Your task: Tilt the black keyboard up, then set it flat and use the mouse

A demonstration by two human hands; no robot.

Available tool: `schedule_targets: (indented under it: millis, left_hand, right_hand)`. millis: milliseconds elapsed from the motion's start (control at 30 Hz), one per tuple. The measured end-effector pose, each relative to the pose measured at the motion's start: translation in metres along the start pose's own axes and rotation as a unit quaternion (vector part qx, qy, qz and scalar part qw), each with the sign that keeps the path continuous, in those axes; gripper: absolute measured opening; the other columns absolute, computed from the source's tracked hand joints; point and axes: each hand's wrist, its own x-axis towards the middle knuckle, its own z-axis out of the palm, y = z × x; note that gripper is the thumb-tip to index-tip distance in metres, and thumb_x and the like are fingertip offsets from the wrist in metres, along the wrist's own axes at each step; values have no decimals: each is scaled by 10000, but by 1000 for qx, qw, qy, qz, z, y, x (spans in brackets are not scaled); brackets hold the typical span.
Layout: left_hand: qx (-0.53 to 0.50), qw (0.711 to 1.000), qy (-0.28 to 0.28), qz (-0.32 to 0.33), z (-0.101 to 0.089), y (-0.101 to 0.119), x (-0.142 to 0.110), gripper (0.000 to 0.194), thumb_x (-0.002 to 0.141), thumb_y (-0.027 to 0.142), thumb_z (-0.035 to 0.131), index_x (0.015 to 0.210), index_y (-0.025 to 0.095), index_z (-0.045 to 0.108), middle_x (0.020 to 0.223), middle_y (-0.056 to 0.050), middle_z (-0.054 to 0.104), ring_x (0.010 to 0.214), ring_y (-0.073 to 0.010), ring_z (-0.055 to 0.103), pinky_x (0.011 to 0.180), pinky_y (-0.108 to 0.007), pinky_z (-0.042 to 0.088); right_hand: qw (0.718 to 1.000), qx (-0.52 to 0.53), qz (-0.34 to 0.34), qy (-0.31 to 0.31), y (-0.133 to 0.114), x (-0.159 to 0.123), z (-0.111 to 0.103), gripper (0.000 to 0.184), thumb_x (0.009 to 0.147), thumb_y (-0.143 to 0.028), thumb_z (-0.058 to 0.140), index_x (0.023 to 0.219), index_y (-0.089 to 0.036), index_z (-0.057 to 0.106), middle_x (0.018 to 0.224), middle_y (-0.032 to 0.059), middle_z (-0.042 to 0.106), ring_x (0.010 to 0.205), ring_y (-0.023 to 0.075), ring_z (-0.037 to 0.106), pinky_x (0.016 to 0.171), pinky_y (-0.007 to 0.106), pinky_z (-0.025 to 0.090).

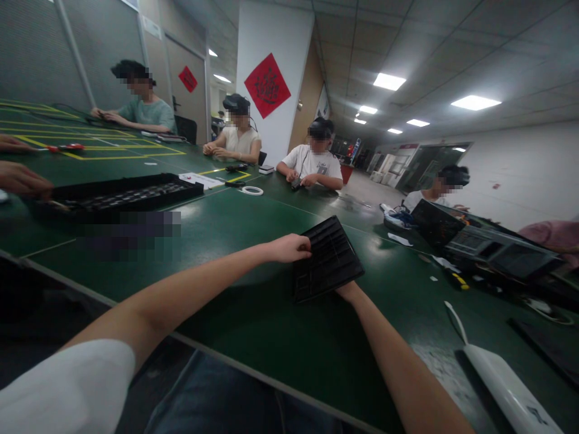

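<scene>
Black ribbed panel [328, 256] nr dial ctr, tilted over green table [257, 319]. Clamping its 9 o'clock edge w/ L hand [292, 248]; touching abt 5 o'clock w/ R hand [348, 291], partly hidden, can't tell if clamped. White corded device [506, 386] at 4 o'clock.

R hand [348, 290] mostly hidden behind blk panel [328, 259]. White device [502, 380] cut off at btm edge, co-worker's hand [22, 179] at L edge. Purplish item [136, 232] on tabletop [235, 220] pixelated, can't ID.
</scene>
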Motion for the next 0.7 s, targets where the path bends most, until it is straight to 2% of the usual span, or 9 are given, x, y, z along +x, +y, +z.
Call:
schedule_targets:
  millis: [100, 233, 433, 600, 700]
  left_hand:
    - [2, 999, 16, 34, -1, -1, 0, 79, 770, 152, 558, 790, 152, 635, 755, -24, 617, 669, -125, 546, 613, -226, 378]
    - [-21, 996, 27, 78, -2, -1, -1, 166, 681, 43, 561, 798, 136, 632, 815, -35, 605, 715, -121, 552, 644, -215, 409]
    - [-80, 996, 33, 34, 5, -4, 2, 149, 723, 115, 567, 863, 138, 614, 774, -21, 611, 690, -119, 561, 628, -220, 432]
    - [-147, 989, 6, -6, 5, -7, 2, 310, 699, 83, 532, 1001, 138, 569, 754, -5, 589, 592, -105, 553, 522, -206, 424]
    - [-135, 990, 13, 29, 2, -5, 0, 350, 663, 51, 522, 998, 139, 576, 778, -12, 583, 641, -104, 551, 551, -199, 428]
  right_hand:
    - [1000, 2, -8, 3, -1, 0, 0, 492, 832, -421, 544, 1294, -257, 499, 1410, 41, 458, 1314, 242, 393, 1117, 451, 293]
    - [1000, 6, -3, 5, 0, 1, 2, 508, 842, -453, 516, 1306, -248, 483, 1409, 51, 459, 1304, 234, 407, 1105, 447, 311]
    - [1000, 6, -1, -7, 1, 0, 1, 493, 839, -464, 518, 1279, -242, 515, 1392, 50, 481, 1293, 223, 425, 1113, 430, 296]
    - [1000, 4, -14, -17, 0, 0, 0, 492, 831, -449, 535, 1277, -242, 520, 1401, 39, 471, 1305, 225, 410, 1131, 423, 265]
    - [1000, 2, -19, -18, -1, 1, 1, 473, 830, -445, 536, 1263, -254, 532, 1382, 33, 493, 1299, 229, 417, 1133, 430, 262]
